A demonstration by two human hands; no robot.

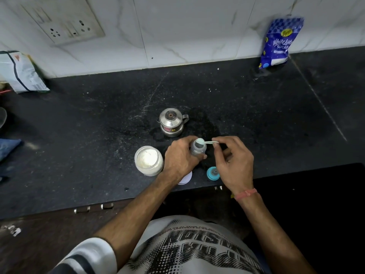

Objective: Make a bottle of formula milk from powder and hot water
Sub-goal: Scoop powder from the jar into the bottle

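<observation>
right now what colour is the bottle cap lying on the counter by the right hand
Teal blue; the bottle cap lies on the black counter, seen best, and only, in the head view.

Before us: two hands (pixel 178 157) (pixel 234 163), one bottle (pixel 198 148), one scoop (pixel 205 142), one powder jar (pixel 148 160), one steel kettle (pixel 171 122), two packets (pixel 280 43) (pixel 20 72), two caps (pixel 213 172) (pixel 185 178).

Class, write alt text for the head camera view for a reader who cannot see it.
A person's left hand grips an open feeding bottle on a dark counter while the right hand tips a small scoop at its mouth. An open powder jar stands left, a steel kettle behind.
</observation>
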